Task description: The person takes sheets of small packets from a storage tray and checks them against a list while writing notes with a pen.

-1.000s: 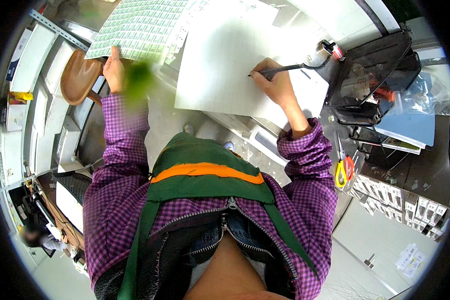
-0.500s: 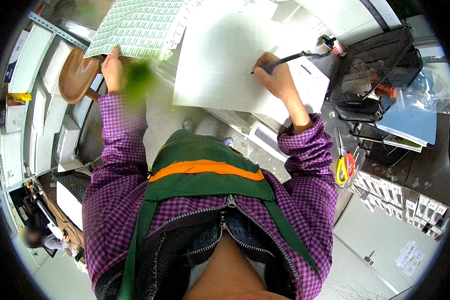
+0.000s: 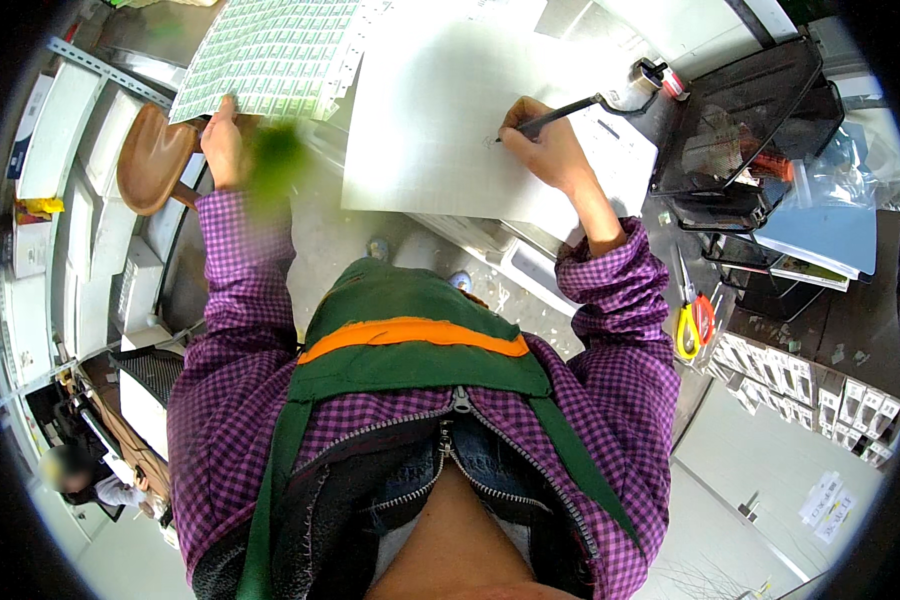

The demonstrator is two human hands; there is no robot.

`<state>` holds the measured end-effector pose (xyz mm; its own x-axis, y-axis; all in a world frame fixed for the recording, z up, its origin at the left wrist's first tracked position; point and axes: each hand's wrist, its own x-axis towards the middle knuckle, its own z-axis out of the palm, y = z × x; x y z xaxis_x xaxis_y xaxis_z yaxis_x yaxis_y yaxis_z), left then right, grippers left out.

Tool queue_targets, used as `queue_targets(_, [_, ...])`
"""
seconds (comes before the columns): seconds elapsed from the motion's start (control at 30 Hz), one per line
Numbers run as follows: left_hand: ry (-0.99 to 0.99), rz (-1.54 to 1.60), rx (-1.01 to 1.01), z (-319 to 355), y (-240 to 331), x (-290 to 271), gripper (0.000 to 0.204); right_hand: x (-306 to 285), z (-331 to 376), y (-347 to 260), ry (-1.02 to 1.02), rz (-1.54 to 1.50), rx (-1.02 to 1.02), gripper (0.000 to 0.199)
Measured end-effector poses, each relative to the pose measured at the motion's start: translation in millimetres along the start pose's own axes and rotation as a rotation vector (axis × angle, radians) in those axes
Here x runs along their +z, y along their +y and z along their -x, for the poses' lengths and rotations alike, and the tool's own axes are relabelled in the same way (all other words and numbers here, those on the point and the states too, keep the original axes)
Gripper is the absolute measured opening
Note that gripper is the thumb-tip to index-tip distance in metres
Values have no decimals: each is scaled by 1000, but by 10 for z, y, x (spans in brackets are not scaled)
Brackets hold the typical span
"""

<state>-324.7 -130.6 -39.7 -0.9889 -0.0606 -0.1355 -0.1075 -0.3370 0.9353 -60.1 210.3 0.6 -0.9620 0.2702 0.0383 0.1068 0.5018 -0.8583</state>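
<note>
My left hand (image 3: 222,146) is closed on the near edge of a sheet of small green-and-white printed labels (image 3: 265,60), its thumb on top. My right hand (image 3: 550,155) grips a slim black pen (image 3: 568,111), its tip down on a large white sheet (image 3: 420,150). Faint marks show by the tip. A dark curved strip, perhaps a cord, runs from the pen's upper end toward a small holder (image 3: 638,88); I cannot tell if they are joined. The white sheet overhangs the near table edge.
A wooden stool (image 3: 156,160) stands by my left hand, near white shelves (image 3: 60,130). On the right are black mesh trays (image 3: 740,120), a blue folder (image 3: 820,240) and yellow- and red-handled scissors (image 3: 688,330). A person (image 3: 120,492) appears far left.
My right hand and the pen tip have shifted slightly left and up on the white sheet, where a few faint marks now show. My left hand keeps its hold.
</note>
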Motion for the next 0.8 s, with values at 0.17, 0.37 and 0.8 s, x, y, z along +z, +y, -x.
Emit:
queue_targets(0.17, [-20,-35,-57,13,40,-4,25,-20,2,35,-33,57,10,15])
queue_targets(0.37, [-27,-30,-15,27,-10,6,25,-91,31,141,217,-98,8,13])
queue_targets(0.8, [-7,35,30,89,-34,84,30,-34,2,220,165,-36,0,15])
